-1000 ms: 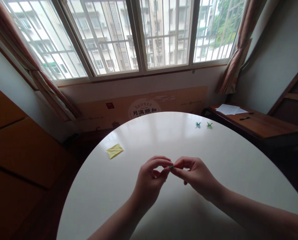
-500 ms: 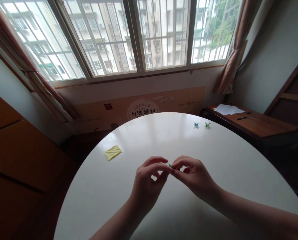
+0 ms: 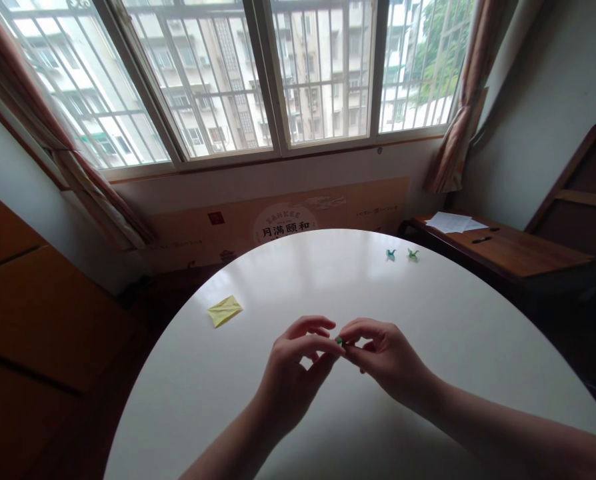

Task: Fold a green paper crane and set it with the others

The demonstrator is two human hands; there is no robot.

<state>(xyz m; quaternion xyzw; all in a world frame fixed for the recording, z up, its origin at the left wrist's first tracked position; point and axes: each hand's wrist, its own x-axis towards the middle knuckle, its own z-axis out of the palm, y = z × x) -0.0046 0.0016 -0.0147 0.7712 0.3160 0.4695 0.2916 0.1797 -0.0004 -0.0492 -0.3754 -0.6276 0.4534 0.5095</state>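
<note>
Between our left hand's [image 3: 291,363] and right hand's [image 3: 391,350] pinching fingertips, we hold a tiny green paper piece [image 3: 339,341], apparently folded, looking rounder than the pointed sliver earlier.

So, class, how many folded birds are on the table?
2: a teal bird and, right of it, a green bird, both near the far edge of the table. Any behind the left hand or right hand would be hidden.

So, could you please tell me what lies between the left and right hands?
In the head view, a small green object lies between the left hand and the right hand, pinched and partly hidden.
</note>
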